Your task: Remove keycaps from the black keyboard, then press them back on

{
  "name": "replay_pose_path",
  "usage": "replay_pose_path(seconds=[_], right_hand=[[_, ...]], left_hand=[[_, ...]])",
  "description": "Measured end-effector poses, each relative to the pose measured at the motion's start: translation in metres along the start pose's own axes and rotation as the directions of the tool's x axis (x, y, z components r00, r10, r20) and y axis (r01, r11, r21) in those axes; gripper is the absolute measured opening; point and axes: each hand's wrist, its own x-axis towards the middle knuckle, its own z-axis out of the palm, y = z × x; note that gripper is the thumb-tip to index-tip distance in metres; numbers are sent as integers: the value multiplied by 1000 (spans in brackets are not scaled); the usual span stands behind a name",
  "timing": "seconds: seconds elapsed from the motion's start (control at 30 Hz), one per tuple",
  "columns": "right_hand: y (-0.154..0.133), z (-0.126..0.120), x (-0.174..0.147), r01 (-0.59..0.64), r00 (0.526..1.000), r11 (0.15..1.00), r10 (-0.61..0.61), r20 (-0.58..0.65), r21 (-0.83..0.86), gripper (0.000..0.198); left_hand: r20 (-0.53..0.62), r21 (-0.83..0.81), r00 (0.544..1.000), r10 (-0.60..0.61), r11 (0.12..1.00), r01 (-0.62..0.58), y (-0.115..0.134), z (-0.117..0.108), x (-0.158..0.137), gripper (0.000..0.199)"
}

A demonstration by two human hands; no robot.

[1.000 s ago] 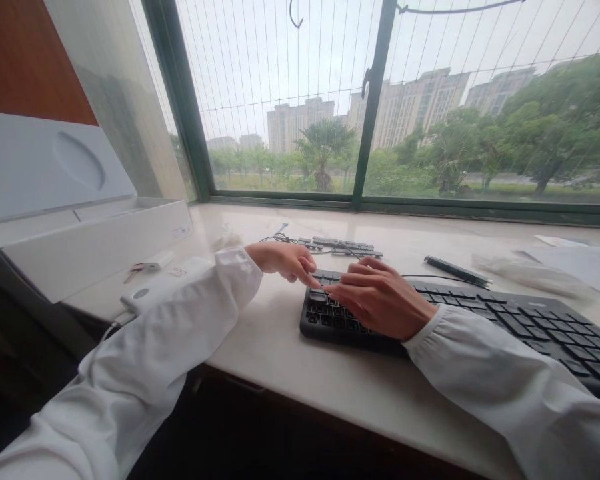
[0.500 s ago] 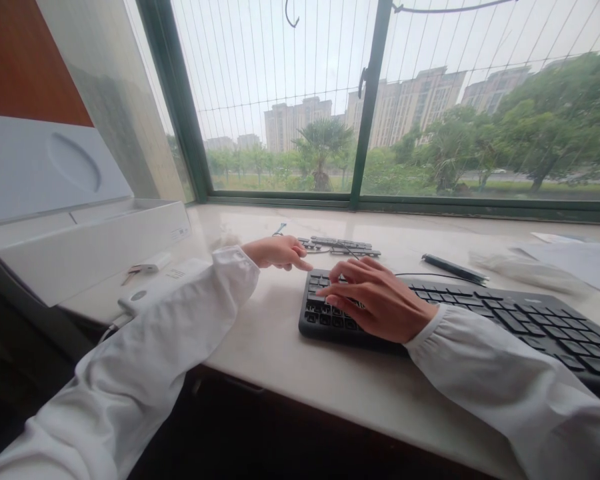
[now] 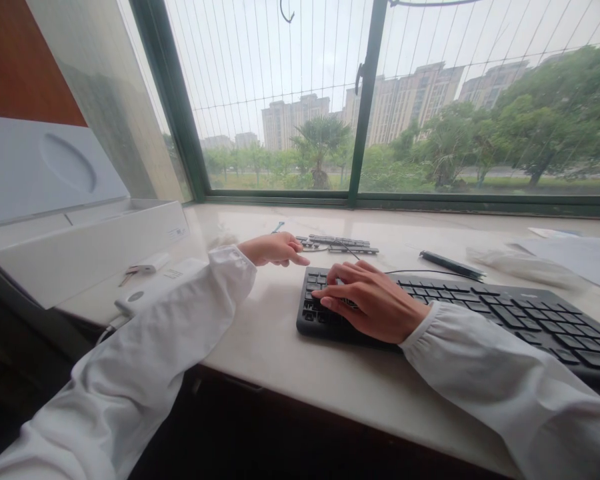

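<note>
A black keyboard (image 3: pixel 480 313) lies on the pale counter, its left end toward the middle of the view. Keycaps are off at that end's near rows, where bare key sockets show. My right hand (image 3: pixel 375 300) rests over this end with its fingers spread, the index fingertip and thumb touching keys near the left edge. The palm hides what lies beneath it. My left hand (image 3: pixel 275 250) hovers just off the keyboard's far left corner, index finger stretched out and the others partly curled. Behind both hands lie rows of loose black keycaps (image 3: pixel 347 247), partly covered by my left hand.
A thin black stick-like object (image 3: pixel 453 265) and a cable lie behind the keyboard. Clear plastic and papers (image 3: pixel 570 260) are at the right. On the left stand an open white box (image 3: pixel 95 247) and a white device (image 3: pixel 145 297) with a cord. A window (image 3: pixel 280 133) closes off the back.
My right hand has shifted slightly, its index finger and thumb still at the keyboard's left keys. My left hand has hardly moved. The whole view has shifted a little.
</note>
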Motion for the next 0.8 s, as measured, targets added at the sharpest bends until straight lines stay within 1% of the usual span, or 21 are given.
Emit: replay_pose_path(seconds=[0.07,0.13,0.2,0.27,0.37,0.47,0.6,0.7,0.8], right_hand=[[0,0,-1,0,1000,1000,0,-1,7,32],[0,-1,-2,0,1000,1000,0,-5,23,32],[1,-1,-2,0,1000,999,0,3,41,31],[1,-1,-1,-16,1000,999,16,-11,46,31],[2,0,-1,-29,999,998,30,-16,63,32],[3,2,-2,5,1000,997,-5,1,72,32],[3,2,-3,47,999,997,-46,-21,69,30],[8,-3,-3,57,994,998,-54,-92,27,31],[20,-9,-3,-2,985,1000,-1,-172,-22,30]], left_hand=[[-72,11,997,21,1000,-20,-3,-2,2,64],[-178,27,983,53,998,-49,-7,-4,5,62],[-290,54,953,81,996,-68,-12,-7,8,60],[-374,97,922,98,993,-66,-18,-9,11,57],[-463,235,879,116,972,-5,-25,-11,15,53],[-515,343,847,132,937,63,-30,-13,18,49],[-563,462,809,169,876,139,-34,-14,21,44],[-571,540,796,200,822,181,-35,-13,22,36],[-559,592,800,217,780,202,-35,-10,22,19]])
